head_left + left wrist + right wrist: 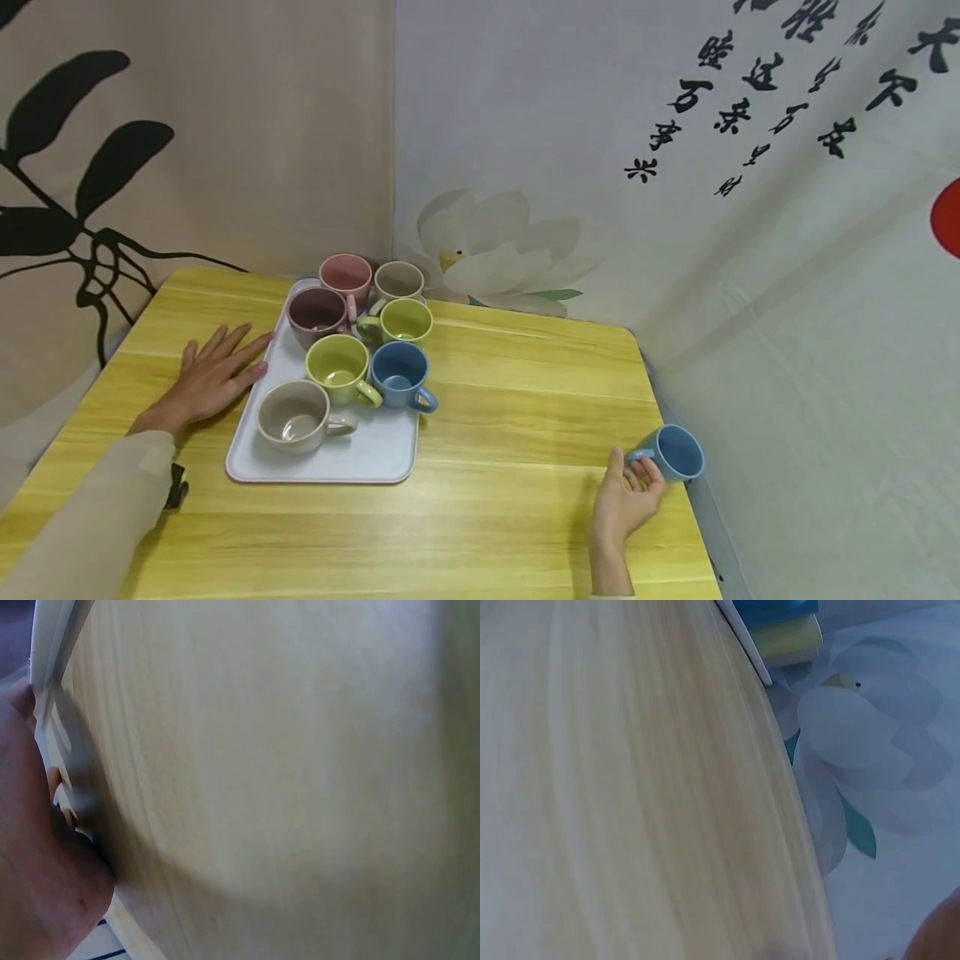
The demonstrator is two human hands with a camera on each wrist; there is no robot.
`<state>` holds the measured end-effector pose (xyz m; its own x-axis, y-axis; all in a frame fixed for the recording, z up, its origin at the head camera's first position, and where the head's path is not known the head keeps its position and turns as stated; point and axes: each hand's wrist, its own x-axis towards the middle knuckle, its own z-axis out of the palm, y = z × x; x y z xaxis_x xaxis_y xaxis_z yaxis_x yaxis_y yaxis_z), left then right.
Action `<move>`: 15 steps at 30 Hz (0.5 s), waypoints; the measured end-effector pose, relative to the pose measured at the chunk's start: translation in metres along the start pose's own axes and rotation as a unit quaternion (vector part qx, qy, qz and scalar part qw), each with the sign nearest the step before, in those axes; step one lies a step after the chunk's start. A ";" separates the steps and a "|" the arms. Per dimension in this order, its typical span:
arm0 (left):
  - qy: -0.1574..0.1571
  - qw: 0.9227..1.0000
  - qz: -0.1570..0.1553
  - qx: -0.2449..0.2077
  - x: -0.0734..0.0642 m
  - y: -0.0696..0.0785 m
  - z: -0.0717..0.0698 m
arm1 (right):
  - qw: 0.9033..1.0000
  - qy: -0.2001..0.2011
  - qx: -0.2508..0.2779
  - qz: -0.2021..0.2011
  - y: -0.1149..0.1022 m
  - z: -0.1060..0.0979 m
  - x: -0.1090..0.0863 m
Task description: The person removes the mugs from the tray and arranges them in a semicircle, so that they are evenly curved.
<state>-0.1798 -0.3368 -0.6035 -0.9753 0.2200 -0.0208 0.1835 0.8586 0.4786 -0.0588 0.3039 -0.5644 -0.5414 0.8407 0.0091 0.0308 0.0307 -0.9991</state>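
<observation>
At the right edge of the table, my right hand (628,502) pinches the handle of a blue mug (678,452). Whether that mug touches the tabletop cannot be made out. My left hand (217,377) lies on the table with fingers spread, its fingertips at the left rim of a white tray (247,454). On the tray stand several mugs: a pink mug (346,273), a dark purple mug (318,313), a second blue mug (400,372), a yellow-green mug (337,365), another yellow-green mug (406,320), a beige mug (294,415) and a second beige mug (399,281).
The wooden table (517,417) reaches back to a fabric backdrop (517,125) printed with a lotus and black characters. More backdrop hangs close along the table's right side. In the right wrist view, the tray's edge (744,637) appears at the top.
</observation>
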 end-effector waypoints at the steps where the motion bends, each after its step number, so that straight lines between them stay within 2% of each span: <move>1: -0.001 1.000 0.000 0.000 0.000 0.000 0.000 | 1.000 -0.008 -0.006 -0.011 -0.002 0.001 -0.003; 5: -0.009 1.000 -0.004 -0.003 0.001 -0.002 -0.001 | 0.995 -0.060 -0.026 -0.069 -0.005 0.008 -0.013; 9: -0.019 1.000 -0.009 -0.010 0.002 -0.002 -0.002 | 0.984 -0.124 -0.040 -0.125 -0.006 0.019 -0.021; 15: -0.029 0.999 -0.019 -0.014 0.003 -0.001 -0.003 | 0.962 -0.223 -0.036 -0.151 -0.010 0.035 -0.031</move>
<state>-0.1827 -0.3380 -0.6013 -0.9726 0.2148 -0.0887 0.1428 0.8537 0.5008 -0.0720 0.2588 -0.5559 -0.8413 0.4716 0.2641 -0.1363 0.2878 -0.9479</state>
